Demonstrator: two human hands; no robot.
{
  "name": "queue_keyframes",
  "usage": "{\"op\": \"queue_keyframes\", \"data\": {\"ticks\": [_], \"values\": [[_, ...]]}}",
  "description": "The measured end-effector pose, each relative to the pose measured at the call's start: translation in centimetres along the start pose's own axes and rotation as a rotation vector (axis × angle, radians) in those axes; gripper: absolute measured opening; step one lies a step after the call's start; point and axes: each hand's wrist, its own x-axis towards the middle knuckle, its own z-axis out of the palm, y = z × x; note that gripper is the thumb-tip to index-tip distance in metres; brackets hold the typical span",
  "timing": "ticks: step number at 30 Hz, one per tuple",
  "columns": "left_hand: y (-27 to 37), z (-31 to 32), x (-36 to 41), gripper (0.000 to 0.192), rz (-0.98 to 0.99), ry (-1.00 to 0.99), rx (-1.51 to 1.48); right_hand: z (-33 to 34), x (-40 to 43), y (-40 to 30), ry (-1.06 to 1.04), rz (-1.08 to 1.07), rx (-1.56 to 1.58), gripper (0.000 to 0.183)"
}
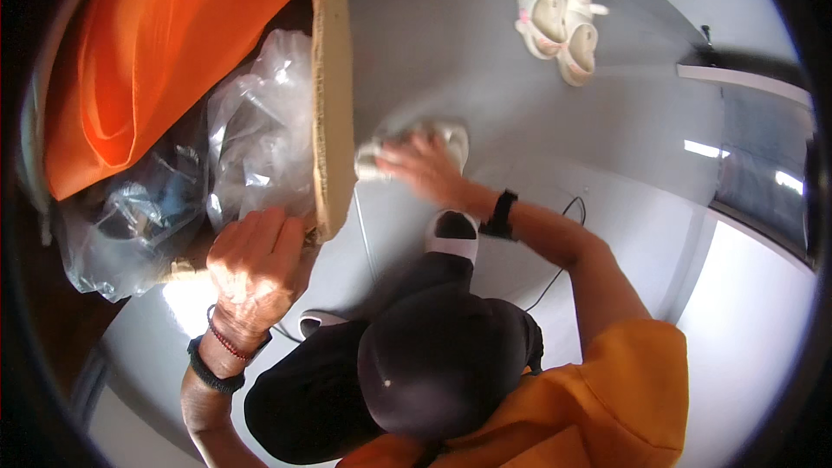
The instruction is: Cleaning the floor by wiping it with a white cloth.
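At the near edge of an open cardboard box (333, 97), my left hand (257, 266) is curled over the cardboard by its corner. Inside the box lie a crumpled clear plastic bag (263, 123) and a large orange fabric bag (188, 32); a second clear plastic bag (140, 221) is on its left side. My right hand (419, 166) is stretched over pale footwear (457, 140) on the grey floor, just right of the box. Motion blurs that hand, so whether its fingers grip the footwear is unclear.
A pair of white clogs (556, 19) with raised decorations stands farther off on the floor (442, 32). My own shoes (453, 240) are below my right hand. A thin black cable (552, 283) runs across the floor. A dark glossy panel (760, 162) with pale edging is at right.
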Motion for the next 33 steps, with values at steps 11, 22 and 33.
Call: {"op": "queue_keyframes", "data": {"ticks": [11, 22, 33], "values": [[0.3, 0.1, -0.1, 0.021, -0.021, 0.005, 0.057, -8.6, -5.0, 8.2, 0.518, 0.412, 0.258, 0.045], [0.0, -0.1, 0.8, 0.019, 0.011, -0.05, 0.04, -7.5, 13.4, 25.0, 0.472, 0.498, -0.153, 0.046], [-0.4, 0.4, 0.7, 0.016, 0.025, -0.062, 0.028, -1.7, 2.0, 12.9, 0.11, 0.255, -0.199, 0.06]]}}
